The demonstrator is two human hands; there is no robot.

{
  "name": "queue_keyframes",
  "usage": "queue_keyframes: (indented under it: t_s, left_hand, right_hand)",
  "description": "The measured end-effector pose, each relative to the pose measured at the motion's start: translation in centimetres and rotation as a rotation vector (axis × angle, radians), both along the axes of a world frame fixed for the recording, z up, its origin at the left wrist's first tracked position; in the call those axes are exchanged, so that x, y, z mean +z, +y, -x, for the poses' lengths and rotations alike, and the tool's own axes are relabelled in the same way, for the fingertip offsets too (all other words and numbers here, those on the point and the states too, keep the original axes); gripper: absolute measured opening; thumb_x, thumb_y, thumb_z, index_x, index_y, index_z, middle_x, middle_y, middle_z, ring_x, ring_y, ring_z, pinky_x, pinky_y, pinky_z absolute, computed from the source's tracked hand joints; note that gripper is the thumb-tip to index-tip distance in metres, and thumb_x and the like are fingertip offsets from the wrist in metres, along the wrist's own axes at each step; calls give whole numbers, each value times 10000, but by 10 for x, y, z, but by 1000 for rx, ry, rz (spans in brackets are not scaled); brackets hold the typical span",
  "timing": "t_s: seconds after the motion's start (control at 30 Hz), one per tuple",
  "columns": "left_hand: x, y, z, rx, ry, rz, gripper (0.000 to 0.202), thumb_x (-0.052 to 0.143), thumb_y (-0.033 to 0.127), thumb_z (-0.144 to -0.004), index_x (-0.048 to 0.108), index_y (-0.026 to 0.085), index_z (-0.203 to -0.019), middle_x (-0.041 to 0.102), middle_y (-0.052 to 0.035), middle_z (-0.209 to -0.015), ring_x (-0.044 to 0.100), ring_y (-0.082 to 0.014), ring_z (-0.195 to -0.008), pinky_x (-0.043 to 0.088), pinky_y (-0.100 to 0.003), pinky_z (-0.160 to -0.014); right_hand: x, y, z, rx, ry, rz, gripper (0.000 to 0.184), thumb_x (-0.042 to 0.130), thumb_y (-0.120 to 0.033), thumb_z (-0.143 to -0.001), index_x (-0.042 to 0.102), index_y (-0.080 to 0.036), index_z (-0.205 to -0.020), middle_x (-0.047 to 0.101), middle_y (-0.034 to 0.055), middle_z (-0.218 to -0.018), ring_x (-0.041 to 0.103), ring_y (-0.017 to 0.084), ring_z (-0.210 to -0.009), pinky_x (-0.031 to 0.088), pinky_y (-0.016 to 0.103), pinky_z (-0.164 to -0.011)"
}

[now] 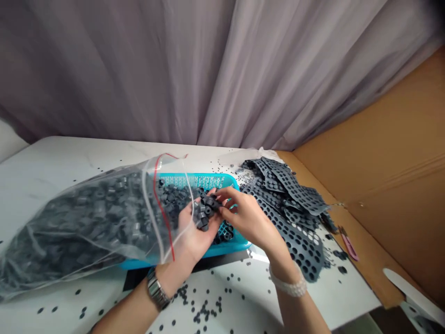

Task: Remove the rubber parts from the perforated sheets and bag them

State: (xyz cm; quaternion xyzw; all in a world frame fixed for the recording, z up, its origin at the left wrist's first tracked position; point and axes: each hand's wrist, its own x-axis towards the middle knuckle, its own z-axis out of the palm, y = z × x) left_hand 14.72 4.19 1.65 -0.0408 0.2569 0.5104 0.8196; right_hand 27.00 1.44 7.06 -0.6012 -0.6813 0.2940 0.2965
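Observation:
My left hand, palm up with a watch on its wrist, cups a small heap of dark grey rubber rings over a turquoise basket. My right hand, with a white bead bracelet, pinches at the rings on top of that heap. A large clear zip bag full of the same rings lies over the basket's left side, its mouth open towards my left hand.
Punched grey rubber sheets are piled to the right of the basket. Small rubber bits are scattered over the white table. A cardboard wall stands at the right, with a pink tool lying by it. A grey curtain hangs behind.

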Motion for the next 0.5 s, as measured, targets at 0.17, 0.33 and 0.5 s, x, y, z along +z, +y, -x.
queue_keyframes:
  t_s: [0.17,0.33,0.5]
  left_hand:
    - [10,-4,0,-37,17,121,325,445,225,-872,632,117,-1115,692,-115,-985,665,-246,-950,592,-362,-753]
    - [17,-3,-2,-46,15,232,395,395,226,-887,590,110,-1210,684,-134,-1050,622,-296,-1099,588,-422,-786]
    - [19,-2,-1,-54,1,230,431,386,227,-887,558,75,-1252,659,-175,-1143,635,-299,-1088,590,-424,-790]
  right_hand:
    - [-12,1,-11,-84,507,121,316,505,-109,-766,619,-203,-1045,675,74,-1024,635,170,-849,531,298,-654]
    - [-24,-2,-21,-224,912,214,212,582,-160,-778,670,-185,-969,715,86,-1019,671,166,-829,549,300,-718]
    - [-28,-4,-32,-268,1167,248,163,569,-205,-835,695,-166,-930,727,84,-1019,672,196,-1004,475,362,-1013]
